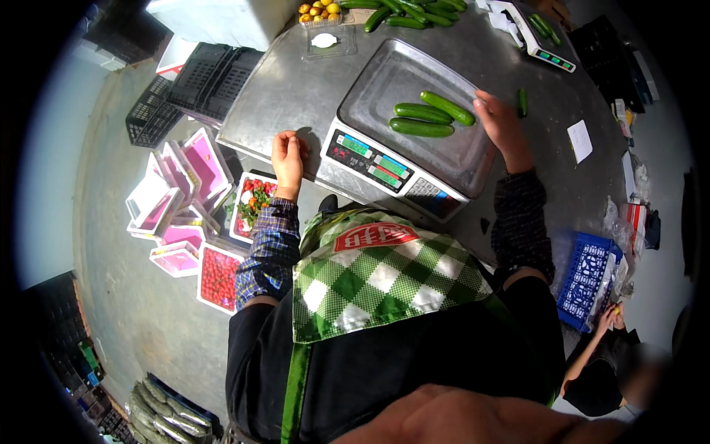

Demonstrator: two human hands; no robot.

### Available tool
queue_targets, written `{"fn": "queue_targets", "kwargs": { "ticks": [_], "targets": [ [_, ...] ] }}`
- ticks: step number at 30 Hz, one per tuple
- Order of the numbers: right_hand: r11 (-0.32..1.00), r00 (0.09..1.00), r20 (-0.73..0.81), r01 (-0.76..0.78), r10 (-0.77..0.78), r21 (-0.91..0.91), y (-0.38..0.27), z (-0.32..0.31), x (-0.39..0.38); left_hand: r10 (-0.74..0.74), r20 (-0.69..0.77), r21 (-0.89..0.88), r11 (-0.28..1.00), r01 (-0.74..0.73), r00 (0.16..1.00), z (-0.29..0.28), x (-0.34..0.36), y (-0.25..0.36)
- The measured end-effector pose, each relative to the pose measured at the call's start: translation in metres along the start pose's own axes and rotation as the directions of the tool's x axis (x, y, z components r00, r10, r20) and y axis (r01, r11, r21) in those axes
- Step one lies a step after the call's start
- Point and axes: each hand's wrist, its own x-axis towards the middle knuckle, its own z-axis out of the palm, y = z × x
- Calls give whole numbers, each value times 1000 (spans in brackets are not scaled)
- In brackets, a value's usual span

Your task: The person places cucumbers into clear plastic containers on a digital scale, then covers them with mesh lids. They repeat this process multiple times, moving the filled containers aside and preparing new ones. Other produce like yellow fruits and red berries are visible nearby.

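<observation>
Three green cucumbers (422, 112) lie side by side in the metal tray (384, 74) of a digital weighing scale (370, 164) on the steel table. My right hand (498, 123) is at the tray's right edge, just right of the cucumbers. Its fingers are apart and hold nothing. To the left of the scale, my left hand (289, 154) rests by the table's front edge with its fingers curled in and nothing visible in them. The scale's lit displays and keypad face me.
More cucumbers (407, 11) are piled at the far edge, beside a tub of yellow fruit (319, 10) and a clear clamshell (329, 42). A second scale (543, 44) stands far right. Strawberry boxes (220, 277) are at left; a person (603, 362) is lower right.
</observation>
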Motion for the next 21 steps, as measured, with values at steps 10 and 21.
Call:
{"fn": "queue_targets", "kwargs": {
  "ticks": [10, 21],
  "targets": [
    [941, 980, 183, -129, 74, 312, 24, 33, 3, -10, 1, 19, 1000, 10, 1000, 4, 1, 9],
    [754, 846, 16, -484, 534, 443, 30, 53, -22, -6, 257, 68, 998, -12, 966, 10, 108, 64]
  ]
}}
